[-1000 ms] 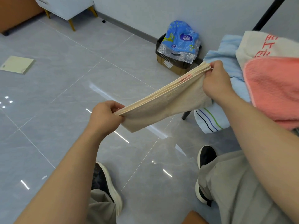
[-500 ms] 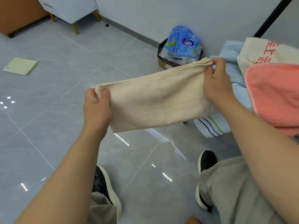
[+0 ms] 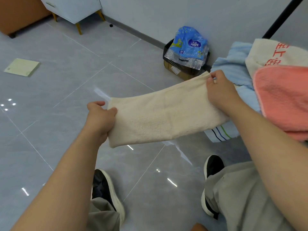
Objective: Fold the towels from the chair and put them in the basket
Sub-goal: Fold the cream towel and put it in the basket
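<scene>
A cream towel [image 3: 163, 114], folded into a long strip, is stretched flat between my hands above the floor. My left hand [image 3: 100, 117] grips its left end, and my right hand [image 3: 220, 92] pinches its upper right corner. At the right lie more towels: a pink one [image 3: 283, 100] on top, a white one with red characters [image 3: 273, 54], a light blue one [image 3: 233, 69], and a white one with coloured stripes [image 3: 221, 132] hanging below. The chair under them is hidden. No basket is in view.
A cardboard box with a blue plastic pack [image 3: 188, 47] stands by the wall. A black pole [image 3: 281, 15] rises at the upper right. A white cabinet [image 3: 73, 7] and a pale flat board [image 3: 21, 67] are at the left. My shoes [image 3: 106, 194] stand on the grey tiles.
The towel has turned from edge-on to flat, facing me. Both hands have lowered it slightly, and my left hand has shifted its grip along the left end.
</scene>
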